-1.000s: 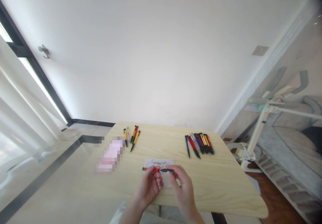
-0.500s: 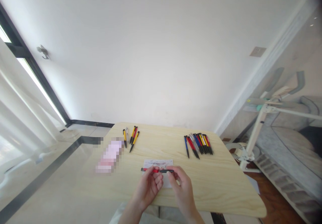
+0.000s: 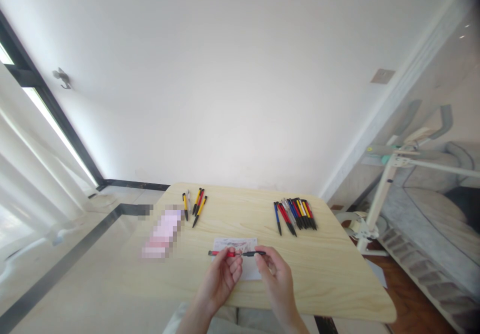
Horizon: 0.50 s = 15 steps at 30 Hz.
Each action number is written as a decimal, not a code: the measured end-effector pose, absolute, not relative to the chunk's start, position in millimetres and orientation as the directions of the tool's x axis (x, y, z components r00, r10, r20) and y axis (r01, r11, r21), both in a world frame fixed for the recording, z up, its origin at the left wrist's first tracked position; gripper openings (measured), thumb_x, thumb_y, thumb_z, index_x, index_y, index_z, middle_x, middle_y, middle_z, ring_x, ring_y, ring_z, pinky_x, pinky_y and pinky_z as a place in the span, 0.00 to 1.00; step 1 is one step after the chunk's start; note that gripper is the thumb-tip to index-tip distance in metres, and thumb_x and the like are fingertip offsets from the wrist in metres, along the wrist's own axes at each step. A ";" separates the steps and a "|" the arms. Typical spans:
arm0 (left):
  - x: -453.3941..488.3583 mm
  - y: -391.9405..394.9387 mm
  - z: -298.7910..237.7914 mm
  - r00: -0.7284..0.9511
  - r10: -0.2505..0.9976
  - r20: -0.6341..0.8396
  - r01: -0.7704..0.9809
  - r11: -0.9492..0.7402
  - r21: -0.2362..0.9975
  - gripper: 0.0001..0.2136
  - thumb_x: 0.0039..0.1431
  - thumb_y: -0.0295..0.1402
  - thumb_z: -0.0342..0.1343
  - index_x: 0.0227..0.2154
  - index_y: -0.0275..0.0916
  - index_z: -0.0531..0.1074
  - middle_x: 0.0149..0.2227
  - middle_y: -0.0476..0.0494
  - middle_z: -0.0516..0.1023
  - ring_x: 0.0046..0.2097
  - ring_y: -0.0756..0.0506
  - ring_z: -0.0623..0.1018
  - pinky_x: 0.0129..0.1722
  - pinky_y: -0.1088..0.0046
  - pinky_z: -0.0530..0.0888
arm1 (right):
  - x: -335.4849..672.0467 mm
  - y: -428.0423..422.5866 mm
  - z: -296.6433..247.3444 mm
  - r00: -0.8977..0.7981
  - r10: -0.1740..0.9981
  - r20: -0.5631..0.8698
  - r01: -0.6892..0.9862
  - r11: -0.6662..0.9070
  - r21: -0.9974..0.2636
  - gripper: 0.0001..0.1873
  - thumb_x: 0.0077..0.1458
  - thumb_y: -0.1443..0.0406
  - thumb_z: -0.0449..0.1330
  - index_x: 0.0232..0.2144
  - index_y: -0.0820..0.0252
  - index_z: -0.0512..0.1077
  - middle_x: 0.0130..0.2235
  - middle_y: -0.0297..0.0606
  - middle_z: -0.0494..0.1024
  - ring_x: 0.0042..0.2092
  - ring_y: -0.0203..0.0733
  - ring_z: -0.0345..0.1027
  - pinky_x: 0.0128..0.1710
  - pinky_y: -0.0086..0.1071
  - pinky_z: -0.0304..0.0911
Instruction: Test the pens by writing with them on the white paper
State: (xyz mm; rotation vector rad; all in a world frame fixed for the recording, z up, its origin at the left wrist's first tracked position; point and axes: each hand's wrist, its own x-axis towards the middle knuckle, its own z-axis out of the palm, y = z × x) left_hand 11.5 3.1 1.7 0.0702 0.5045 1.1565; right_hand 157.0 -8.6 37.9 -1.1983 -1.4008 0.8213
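Observation:
Over the paper sheet [image 3: 250, 270] near the table's front, my left hand [image 3: 224, 276] pinches the red barrel [image 3: 231, 254] of a pen, its clicker end pointing left. My right hand [image 3: 276, 273] grips the pen's black front section [image 3: 252, 254], pointing right. A narrow gap separates the two pen parts, with a thin piece, perhaps the refill, showing between them. Farther back on the right lies a row of pens [image 3: 297, 216] in blue, red, yellow, white and black. A smaller group of pens [image 3: 199, 208], mostly yellow, lies back on the left.
The pale wooden table [image 3: 240, 209] stands against a white wall. A blurred pink patch [image 3: 163, 234] is at its left edge. On the right are a white metal frame [image 3: 380, 199] and a grey sofa [image 3: 423, 224]; a white curtain [image 3: 37, 174] hangs left.
My right hand has moved slightly right with the black front section, opening a gap between it and the red barrel. My left hand stays nearly in place.

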 end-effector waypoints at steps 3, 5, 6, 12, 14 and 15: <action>11.0 2.4 3.9 0.330 0.881 -0.340 -0.843 0.437 0.313 0.03 0.54 0.30 0.51 0.30 0.35 0.68 0.32 0.42 0.78 0.32 0.48 0.77 0.32 0.74 0.73 | 155.7 -9.3 38.0 0.068 0.959 0.277 0.207 0.258 -0.944 0.11 0.51 0.62 0.55 0.35 0.62 0.70 0.33 0.41 0.75 0.33 0.41 0.69 0.32 0.30 0.66; 10.6 1.9 5.6 0.337 0.873 -0.352 -0.837 0.450 0.313 0.04 0.54 0.30 0.51 0.29 0.35 0.68 0.32 0.42 0.78 0.32 0.48 0.78 0.31 0.74 0.73 | 155.0 -9.3 37.5 0.075 0.955 0.286 0.203 0.266 -0.942 0.11 0.51 0.61 0.55 0.35 0.62 0.71 0.33 0.42 0.75 0.33 0.41 0.69 0.32 0.30 0.66; 10.4 1.7 6.2 0.335 0.871 -0.359 -0.836 0.451 0.312 0.04 0.54 0.30 0.51 0.29 0.35 0.68 0.31 0.42 0.78 0.32 0.47 0.78 0.31 0.74 0.73 | 154.9 -9.1 37.1 0.077 0.955 0.288 0.203 0.268 -0.942 0.11 0.51 0.61 0.55 0.35 0.62 0.71 0.33 0.42 0.75 0.33 0.41 0.69 0.33 0.30 0.66; 10.1 1.8 6.6 0.292 0.874 -0.387 -0.849 0.424 0.317 0.04 0.53 0.30 0.51 0.28 0.35 0.68 0.31 0.40 0.78 0.32 0.48 0.78 0.32 0.73 0.73 | 158.0 -9.7 33.5 0.095 0.966 0.241 0.186 0.221 -0.957 0.11 0.50 0.61 0.55 0.34 0.62 0.71 0.32 0.41 0.75 0.30 0.40 0.68 0.29 0.29 0.65; 10.2 2.4 6.0 0.285 0.874 -0.394 -0.852 0.419 0.313 0.03 0.53 0.29 0.52 0.28 0.35 0.68 0.30 0.41 0.78 0.31 0.48 0.78 0.32 0.74 0.73 | 159.9 -10.9 34.5 0.100 0.970 0.221 0.173 0.202 -0.964 0.12 0.50 0.61 0.56 0.34 0.62 0.70 0.31 0.41 0.75 0.30 0.40 0.68 0.27 0.28 0.64; 10.2 2.7 5.7 0.283 0.873 -0.398 -0.855 0.418 0.308 0.03 0.53 0.29 0.52 0.28 0.35 0.68 0.29 0.42 0.78 0.31 0.48 0.78 0.32 0.74 0.73 | 160.9 -11.5 35.7 0.100 0.972 0.215 0.164 0.197 -0.967 0.12 0.50 0.61 0.56 0.35 0.62 0.70 0.31 0.40 0.75 0.30 0.40 0.68 0.27 0.28 0.64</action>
